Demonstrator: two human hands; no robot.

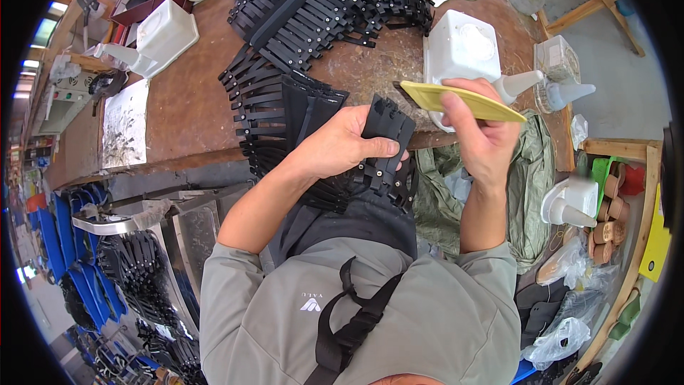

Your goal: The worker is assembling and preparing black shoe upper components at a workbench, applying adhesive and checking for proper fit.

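My left hand (pixel 331 141) grips a black strappy piece (pixel 388 128), apparently a sandal upper, with its thumb on top. The piece is held at the table's front edge, above my lap, and more black straps with metal studs hang below it. In my right hand (pixel 486 135) is a flat yellow-handled brush (pixel 431 95), its dark tip pointing left, just above and apart from the piece. Left of my left hand, similar black straps (pixel 260 107) drape over the edge, joined to a large heap of studded straps (pixel 320 21) on the table.
A brown worktable (pixel 192 110) spans the front. White plastic bottles with long spouts lie at left (pixel 167 32) and right (pixel 463 46). A stained paper sheet (pixel 125 125) is on the left. Green cloth (pixel 527 192) hangs below my right arm. Shelves with shoe parts (pixel 609 221) stand right.
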